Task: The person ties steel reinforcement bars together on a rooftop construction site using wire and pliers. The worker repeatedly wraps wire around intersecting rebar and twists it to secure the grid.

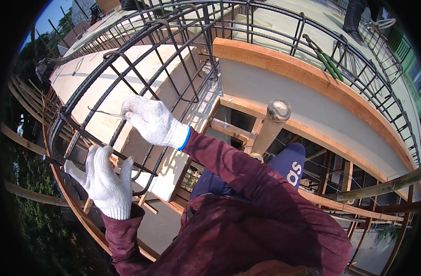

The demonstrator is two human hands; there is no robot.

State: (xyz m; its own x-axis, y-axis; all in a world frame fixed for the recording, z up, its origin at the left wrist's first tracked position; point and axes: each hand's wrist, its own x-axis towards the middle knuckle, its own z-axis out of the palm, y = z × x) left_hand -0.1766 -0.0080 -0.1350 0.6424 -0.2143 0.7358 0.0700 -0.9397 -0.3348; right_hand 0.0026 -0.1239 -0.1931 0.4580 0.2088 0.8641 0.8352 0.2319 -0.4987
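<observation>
Though in right hand, wire near left hand

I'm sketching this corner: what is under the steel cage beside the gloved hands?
Pale boards, partly striped with shadow, show through the steel cage. The right hand and left hand cover parts, so whatever lies directly beneath them cannot be seen.

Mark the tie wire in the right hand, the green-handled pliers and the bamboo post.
Tie wire point(104, 112), head view: strand outside the glove.
Green-handled pliers point(327, 65), head view: green handle.
Bamboo post point(268, 131), head view: side below the cut top.
</observation>
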